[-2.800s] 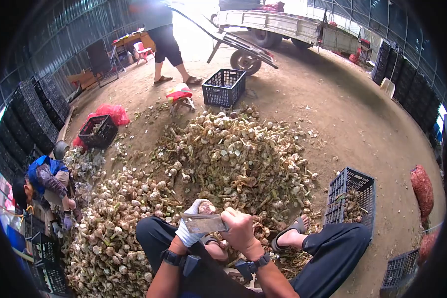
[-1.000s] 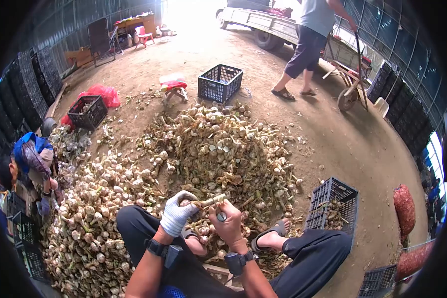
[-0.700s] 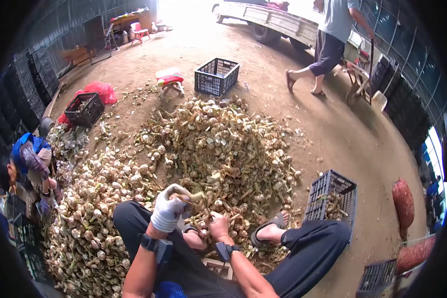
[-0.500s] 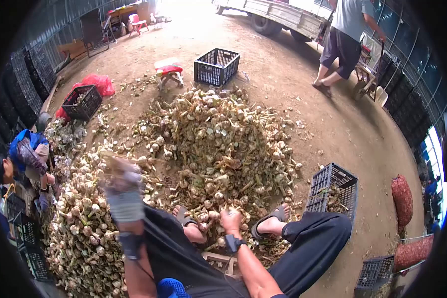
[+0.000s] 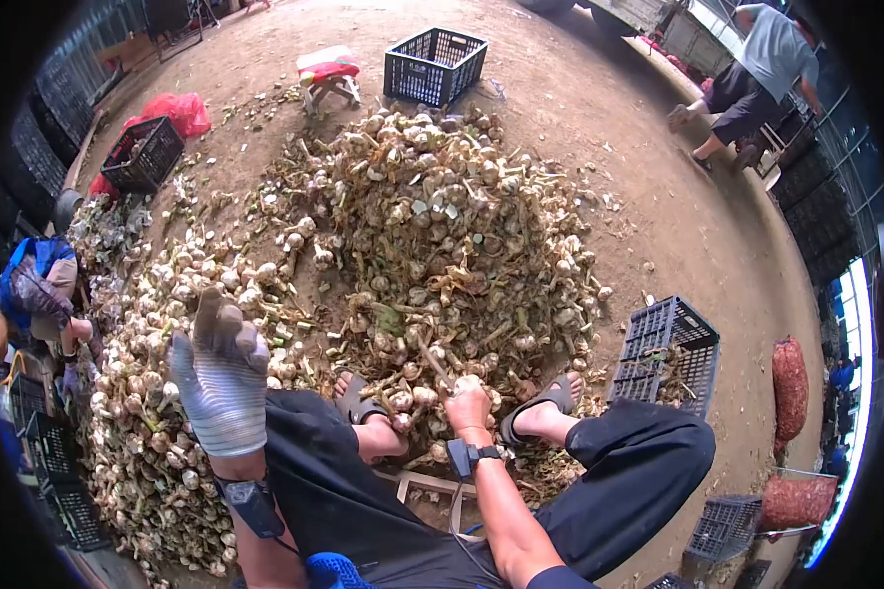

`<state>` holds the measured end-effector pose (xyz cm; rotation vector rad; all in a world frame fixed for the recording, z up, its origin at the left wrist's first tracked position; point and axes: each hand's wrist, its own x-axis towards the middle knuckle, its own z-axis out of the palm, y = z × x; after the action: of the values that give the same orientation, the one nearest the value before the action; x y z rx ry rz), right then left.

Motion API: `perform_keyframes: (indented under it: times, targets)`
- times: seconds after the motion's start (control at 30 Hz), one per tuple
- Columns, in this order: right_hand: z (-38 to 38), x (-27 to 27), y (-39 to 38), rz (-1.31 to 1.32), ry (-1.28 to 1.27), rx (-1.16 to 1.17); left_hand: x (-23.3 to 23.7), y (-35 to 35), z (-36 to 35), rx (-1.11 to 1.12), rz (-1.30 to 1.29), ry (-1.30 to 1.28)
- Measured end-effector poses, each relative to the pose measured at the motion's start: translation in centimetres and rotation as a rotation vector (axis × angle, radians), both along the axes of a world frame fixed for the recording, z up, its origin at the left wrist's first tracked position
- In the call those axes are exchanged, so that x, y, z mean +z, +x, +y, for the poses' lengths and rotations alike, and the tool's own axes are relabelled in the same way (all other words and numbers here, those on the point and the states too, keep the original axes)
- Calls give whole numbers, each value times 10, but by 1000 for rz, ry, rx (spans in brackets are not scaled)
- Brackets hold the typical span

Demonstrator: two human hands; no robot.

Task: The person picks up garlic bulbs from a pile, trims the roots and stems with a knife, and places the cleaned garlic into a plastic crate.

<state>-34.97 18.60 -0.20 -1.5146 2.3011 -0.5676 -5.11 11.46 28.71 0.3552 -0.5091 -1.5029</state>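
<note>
My left hand, in a striped, soiled work glove, is raised over the left pile of garlic bulbs. Its fingers are apart and nothing shows in them. Low between my feet, my bare right hand is closed around a narrow, brownish knife-like blade pointing up and away. Several garlic bulbs lie right beside that hand. Just ahead rises a large heap of garlic with dry stalks and leaves. A low wooden frame sits between my legs.
Black crates stand beyond the heap, by my right knee and at far left. A small padded stool is near the back crate. One person bends at left; another walks with a cart. Red sacks stand right.
My left hand was blurred in motion and now shows clearly, fingers apart. The blade in my right hand has come into sight. The view has tilted down; the person at right has moved further right.
</note>
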Motion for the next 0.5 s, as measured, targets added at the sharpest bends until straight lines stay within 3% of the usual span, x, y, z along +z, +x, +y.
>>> perform_keyframes:
  times: [0.13, 0.33, 0.4, 0.47, 0.5]
  targets:
    - [19, -7, 2, 67, 53, 112, -3, 0, 3, 32, -66, 64]
    - [13, -18, -10, 54, 72, 80, 6, -20, 7, 49, -326, 119]
    - [3, 1, -11, -345, 76, -110, 5, -26, 7, 51, -521, 137]
    - [-5, 33, -11, -1002, -26, -297, 12, -35, 9, -36, -757, 157]
    - [-12, 55, -9, -1185, -74, -296, 13, -41, 10, -109, -829, 153]
